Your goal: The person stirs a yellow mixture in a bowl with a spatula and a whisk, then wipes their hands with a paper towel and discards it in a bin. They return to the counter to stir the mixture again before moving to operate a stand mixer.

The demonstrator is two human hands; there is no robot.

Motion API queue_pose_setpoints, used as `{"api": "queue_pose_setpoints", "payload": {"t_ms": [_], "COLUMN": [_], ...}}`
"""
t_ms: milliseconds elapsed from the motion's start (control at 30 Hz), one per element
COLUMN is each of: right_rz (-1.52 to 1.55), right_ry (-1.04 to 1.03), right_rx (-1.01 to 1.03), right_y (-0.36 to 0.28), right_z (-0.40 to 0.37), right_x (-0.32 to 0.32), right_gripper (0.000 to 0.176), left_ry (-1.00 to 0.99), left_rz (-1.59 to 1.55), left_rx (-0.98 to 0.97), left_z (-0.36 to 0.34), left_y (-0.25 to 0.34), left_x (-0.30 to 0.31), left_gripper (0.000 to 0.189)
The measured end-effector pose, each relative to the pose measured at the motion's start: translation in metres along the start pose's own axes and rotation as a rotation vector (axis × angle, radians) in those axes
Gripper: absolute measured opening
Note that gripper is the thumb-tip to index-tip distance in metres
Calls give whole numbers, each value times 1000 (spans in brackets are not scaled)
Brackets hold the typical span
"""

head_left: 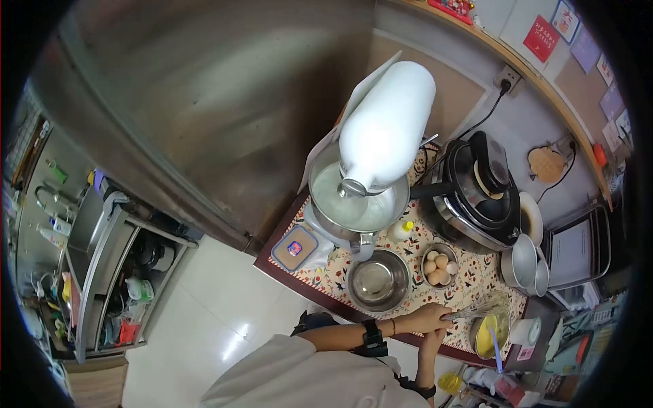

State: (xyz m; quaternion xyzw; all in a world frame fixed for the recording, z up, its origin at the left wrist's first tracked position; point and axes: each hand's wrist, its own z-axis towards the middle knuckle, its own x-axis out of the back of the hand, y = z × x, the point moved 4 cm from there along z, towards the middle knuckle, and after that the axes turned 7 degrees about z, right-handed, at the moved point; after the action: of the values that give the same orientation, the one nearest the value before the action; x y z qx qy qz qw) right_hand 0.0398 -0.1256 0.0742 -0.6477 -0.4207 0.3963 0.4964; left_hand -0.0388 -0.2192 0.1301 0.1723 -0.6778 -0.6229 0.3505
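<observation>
My left hand (427,317) keeps its grip closed on the whisk (479,311) above the batter bowl (472,338), near the desk (476,273) edge. I cannot tell my right hand (434,338) grip. Hard whisking could slop batter or tip the bowl off.
</observation>
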Motion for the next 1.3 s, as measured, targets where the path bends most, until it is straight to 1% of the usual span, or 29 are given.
{"api": "queue_pose_setpoints", "payload": {"t_ms": [100, 200, 300, 333, 433, 467, 533, 633, 733, 767, 867, 933, 967, 1000, 1033, 1100, 1133, 1167, 1267, 1300], "right_rz": [-55, -60, -28, -26, -100, -81, -43, -125, -102, -120, -184, -237, -275, -312, -349, -429, -401, -370, -457, -400], "right_ry": [51, 42, 139, 162, 121, 133, 150, 149, 88, 83, 59, 35, 35, 42, 58, -20, -26, -36, -70, -59], "right_rx": [-45, -20, -2, 13, -19, -25, -41, -20, -69, -59, -8, 54, 37, 19, -4, 8, -13, -32, -80, -71], "right_y": [7, 0, 0, 5, 8, 8, -1, 0, -17, -20, -27, -32, -35, -48, -55, -27, -29, -33, -47, -54], "right_z": [-1, -5, -10, -9, -7, -8, -13, -15, -20, -21, -23, -25, -26, -28, -32, -23, -26, -26, -30, -31], "right_x": [-1, -14, -21, -20, -17, -16, -22, -17, -21, -20, -11, -4, 0, -2, 3, 33, 36, 35, 47, 54], "right_gripper": [29, 21, 18, 17, 17, 16, 16, 16, 16, 16, 17, 19, 17, 15, 15, 16, 16, 17, 20, 22], "left_ry": [20, -16, -48, -29, -92, -60, -53, -49, -51, -54, -69, -74, -82, -94, -78, -74, -124, -88, -94, -86], "left_rz": [-21, -52, -81, -70, -56, -54, -40, -52, -31, -16, -45, -26, -17, 12, 7, -15, -17, -28, -40, -81], "left_rx": [-42, -56, -20, -45, -19, -52, -46, -33, -3, 9, 15, 37, 49, 72, 71, 66, 119, 100, 86, 105], "left_z": [0, -1, -1, -4, -5, -4, -5, -7, -6, -5, 0, 3, 5, 6, 7, 10, 13, 14, 25, 30], "left_y": [-9, -18, -28, -25, -19, -22, -21, -20, -21, -22, -24, -22, -21, -16, -14, -11, -10, -13, -23, -28], "left_x": [4, 3, 2, 6, 12, 8, 6, 3, -10, -14, -26, -33, -38, -40, -41, -51, -55, -60, -78, -84], "left_gripper": [38, 39, 41, 41, 41, 41, 41, 41, 41, 41, 49, 50, 50, 45, 45, 45, 43, 40, 38, 38]}}
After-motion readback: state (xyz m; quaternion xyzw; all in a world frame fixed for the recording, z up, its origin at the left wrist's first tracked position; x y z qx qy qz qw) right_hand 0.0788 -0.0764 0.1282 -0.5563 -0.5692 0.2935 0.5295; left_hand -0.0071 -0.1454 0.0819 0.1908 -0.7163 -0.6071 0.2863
